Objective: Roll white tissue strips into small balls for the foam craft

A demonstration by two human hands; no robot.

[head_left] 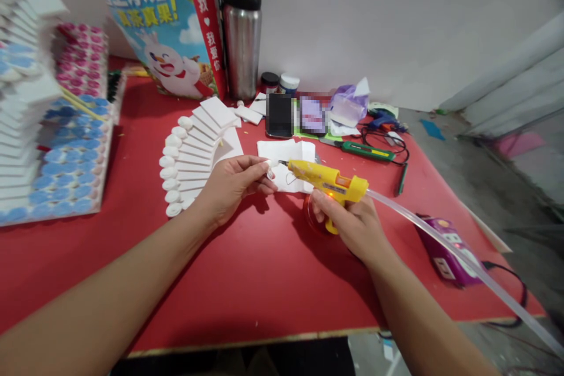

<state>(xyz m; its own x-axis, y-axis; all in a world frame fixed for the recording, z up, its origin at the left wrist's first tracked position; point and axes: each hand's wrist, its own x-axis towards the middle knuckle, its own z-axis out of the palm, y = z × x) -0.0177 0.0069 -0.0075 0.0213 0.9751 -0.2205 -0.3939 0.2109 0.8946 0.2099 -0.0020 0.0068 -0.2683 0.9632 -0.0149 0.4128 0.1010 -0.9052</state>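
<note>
As right hand (356,224) grips, glue gun (315,174) points left, axis crosswise.

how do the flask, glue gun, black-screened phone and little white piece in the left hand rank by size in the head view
1. Flask
2. Glue gun
3. Black-screened phone
4. Little white piece, partly hidden by fingers of the left hand

Phones (279,116) on tbl (247,299) bhd glue gun (315,173), flask (243,47) R of bag (150,6) at back.
</note>
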